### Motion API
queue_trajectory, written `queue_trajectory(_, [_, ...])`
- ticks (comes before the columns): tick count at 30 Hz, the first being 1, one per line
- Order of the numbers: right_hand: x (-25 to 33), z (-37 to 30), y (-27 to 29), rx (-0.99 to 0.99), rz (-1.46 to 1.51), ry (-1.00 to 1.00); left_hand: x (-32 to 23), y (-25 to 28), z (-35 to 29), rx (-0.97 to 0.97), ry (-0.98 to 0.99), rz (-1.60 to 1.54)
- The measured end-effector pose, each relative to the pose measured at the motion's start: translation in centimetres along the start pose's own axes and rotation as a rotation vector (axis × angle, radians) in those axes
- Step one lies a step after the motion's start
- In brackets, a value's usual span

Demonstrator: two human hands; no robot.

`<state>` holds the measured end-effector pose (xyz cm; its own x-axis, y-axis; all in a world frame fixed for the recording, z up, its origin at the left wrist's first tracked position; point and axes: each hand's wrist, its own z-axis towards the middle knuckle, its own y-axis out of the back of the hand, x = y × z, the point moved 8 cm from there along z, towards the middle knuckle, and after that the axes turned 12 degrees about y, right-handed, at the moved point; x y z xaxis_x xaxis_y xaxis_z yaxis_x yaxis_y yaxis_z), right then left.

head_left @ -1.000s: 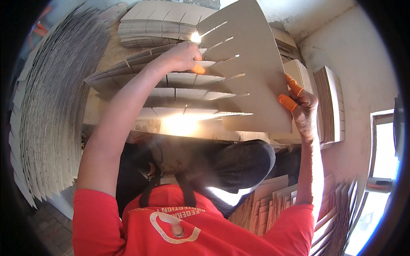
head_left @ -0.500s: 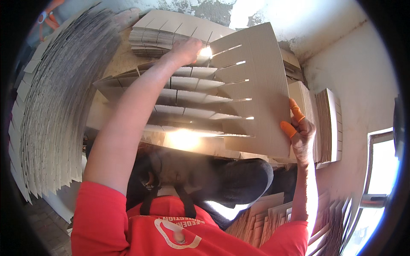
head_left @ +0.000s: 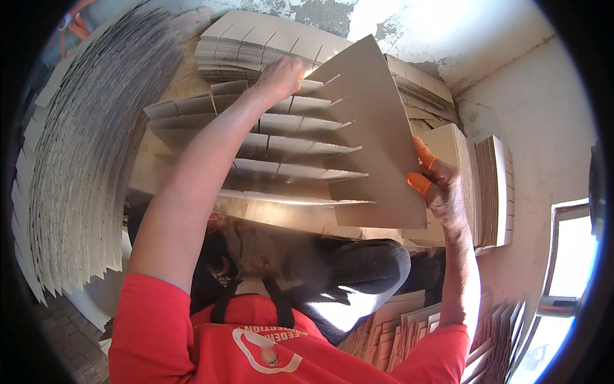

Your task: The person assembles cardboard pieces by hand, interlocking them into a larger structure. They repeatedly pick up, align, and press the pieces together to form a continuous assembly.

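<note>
My right hand (head_left: pixel 443 190), with orange finger covers on thumb and finger, pinches the right edge of a slotted cardboard sheet (head_left: pixel 384 153). The sheet stands tilted, its slots fitted over the ends of several parallel cardboard divider strips (head_left: pixel 300 148). These strips lie side by side on edge, with slots cut along them. At the far side of the row, my left hand (head_left: pixel 279 80) is closed on the farthest strips near the sheet's left edge; its fingertips are partly hidden. My left forearm crosses above the strips and covers part of them.
A long, tightly packed row of cardboard pieces (head_left: pixel 83 153) curves along the left. Behind the strips lies a stack of slotted cardboard (head_left: pixel 256 41). More stacks (head_left: pixel 492 192) stand at the right by the wall. Below right, many cardboard pieces (head_left: pixel 384 333) stand beside my leg.
My right hand has moved left with the sheet, which leans further left. The strips now fill more of its slots, where bright gaps showed before. My left hand has barely shifted.
</note>
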<state>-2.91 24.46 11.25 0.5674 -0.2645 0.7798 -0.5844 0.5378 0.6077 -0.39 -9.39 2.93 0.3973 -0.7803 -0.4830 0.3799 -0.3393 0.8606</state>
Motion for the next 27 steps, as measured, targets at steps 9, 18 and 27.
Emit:
queue_trajectory(9, [1.7,3.9,-2.0,0.245,-0.164,0.073,0.6,0.0,0.1,-0.008,0.086,-0.026])
queue_trajectory(18, [4.7,5.4,-3.5,0.293,-0.424,0.171,-3.3,5.5,-4.2,-0.046,-0.051,0.082])
queue_trajectory(27, [4.0,-0.4,-3.7,0.133,-0.404,0.222,-11.1,4.4,-22.5,-0.1,-0.416,-0.175])
